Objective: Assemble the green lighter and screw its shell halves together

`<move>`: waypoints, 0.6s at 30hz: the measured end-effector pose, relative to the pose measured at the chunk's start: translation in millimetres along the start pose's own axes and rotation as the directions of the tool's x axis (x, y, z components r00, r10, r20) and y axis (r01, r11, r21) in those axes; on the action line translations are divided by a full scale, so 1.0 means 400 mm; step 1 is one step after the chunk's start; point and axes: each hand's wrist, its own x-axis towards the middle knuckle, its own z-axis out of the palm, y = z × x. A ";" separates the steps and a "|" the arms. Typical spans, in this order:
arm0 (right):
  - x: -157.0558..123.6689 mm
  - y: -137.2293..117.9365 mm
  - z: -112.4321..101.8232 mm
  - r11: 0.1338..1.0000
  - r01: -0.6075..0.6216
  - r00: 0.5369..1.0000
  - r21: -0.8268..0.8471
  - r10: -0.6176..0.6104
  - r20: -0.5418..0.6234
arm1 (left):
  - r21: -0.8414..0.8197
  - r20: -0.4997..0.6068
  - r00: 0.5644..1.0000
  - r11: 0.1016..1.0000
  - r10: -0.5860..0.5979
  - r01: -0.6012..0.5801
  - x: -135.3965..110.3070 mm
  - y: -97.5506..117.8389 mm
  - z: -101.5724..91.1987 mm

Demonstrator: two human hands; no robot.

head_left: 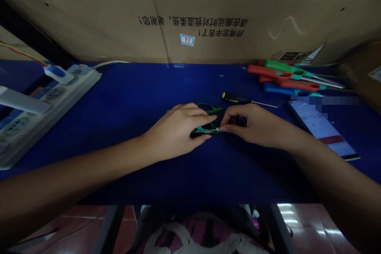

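My left hand (178, 129) lies on the blue table top (133, 99), its fingers curled over a small green-and-black object (206, 129). A thin green loop (208, 107) of that object shows just past the fingertips. My right hand (250, 125) meets it from the right, thumb and fingers pinched on the object's right end. Both hands hold the same piece at the middle of the table. What exactly the piece is stays partly hidden by the fingers.
A small yellow-and-black screwdriver (238, 99) lies just beyond the hands. Several red, green and blue scissors (285, 77) lie at the back right, a lit phone (323, 127) at the right. A white power strip (44, 103) sits left. A cardboard box (190, 16) walls the back.
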 end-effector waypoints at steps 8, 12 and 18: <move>-0.005 0.001 0.001 0.995 0.094 0.995 -0.019 -0.093 0.048 | 0.025 -0.113 0.987 0.993 0.115 -0.113 -0.024 -0.012 0.020; -0.011 -0.008 0.010 0.990 0.137 0.989 -0.035 -0.136 0.053 | 0.028 -0.173 0.970 0.985 0.171 -0.168 -0.030 -0.010 0.026; -0.014 -0.013 0.016 0.996 0.038 0.999 -0.080 -0.040 -0.030 | 0.026 -0.126 0.992 1.000 0.015 -0.011 -0.032 0.003 0.005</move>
